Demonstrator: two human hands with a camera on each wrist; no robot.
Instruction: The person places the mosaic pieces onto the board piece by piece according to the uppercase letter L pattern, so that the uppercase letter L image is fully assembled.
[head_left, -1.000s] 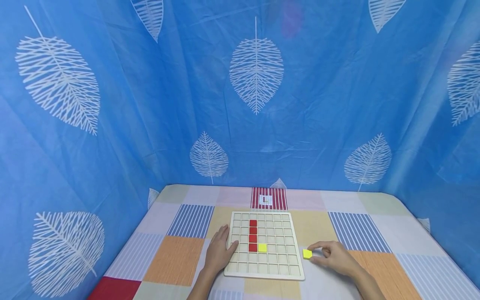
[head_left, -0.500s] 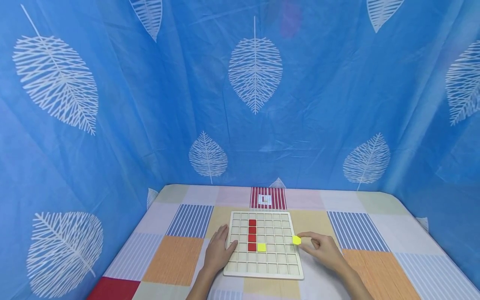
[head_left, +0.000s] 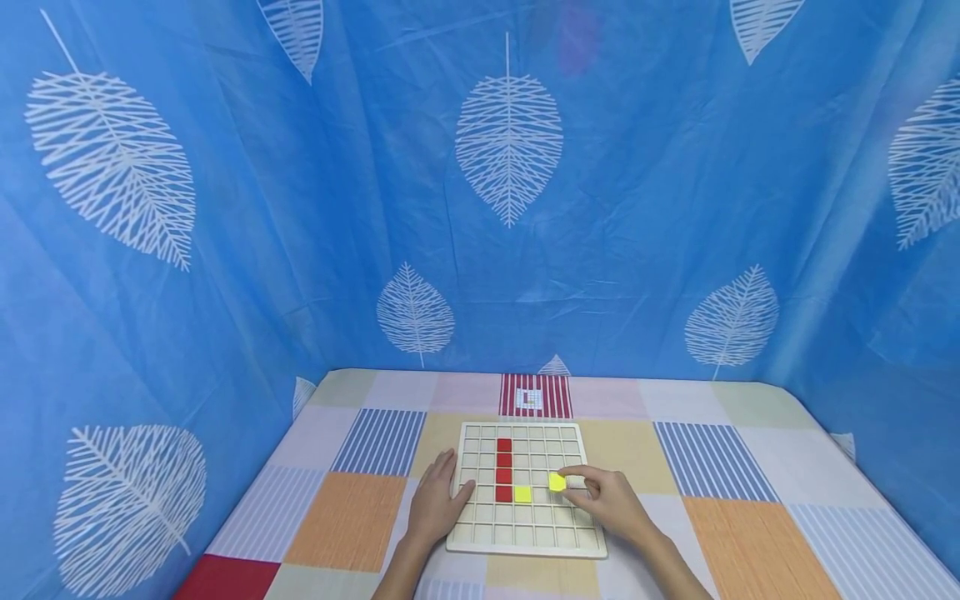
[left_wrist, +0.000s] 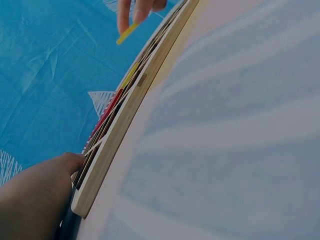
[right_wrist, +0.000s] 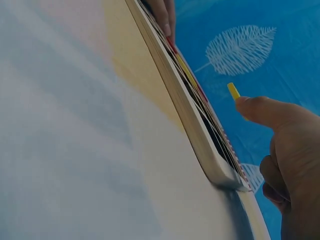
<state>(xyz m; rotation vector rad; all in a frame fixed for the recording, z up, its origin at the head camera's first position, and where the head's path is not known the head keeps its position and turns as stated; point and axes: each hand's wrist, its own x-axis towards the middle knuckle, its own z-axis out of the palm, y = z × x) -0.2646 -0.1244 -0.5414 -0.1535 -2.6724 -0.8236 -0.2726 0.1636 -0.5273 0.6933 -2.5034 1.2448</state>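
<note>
A cream grid board [head_left: 547, 537] lies flat in front of me, its face divided into small square cells. A column of red square tiles [head_left: 504, 469] fills cells left of its middle, and one yellow tile [head_left: 522, 494] sits right of the lowest red one. My left hand [head_left: 435, 504] rests at the board's left edge, fingers extended along the side and thumb on the cells. Between thumb and fingertip my right hand [head_left: 611, 502] pinches another yellow tile [head_left: 557, 482], over the right half of the board. The right wrist view shows this tile [right_wrist: 233, 91] held above the board's surface.
Behind the board, on the far part of the patchwork tablecloth [head_left: 348, 521], a small white card [head_left: 529, 400] with a printed grid lies on a red-striped patch. A blue curtain [head_left: 630, 208] with white leaves encloses the table's back and sides.
My right hand has carried the yellow tile leftward, from the tablecloth beside the board to above its right-hand cells. My left hand has stayed at the left edge.
</note>
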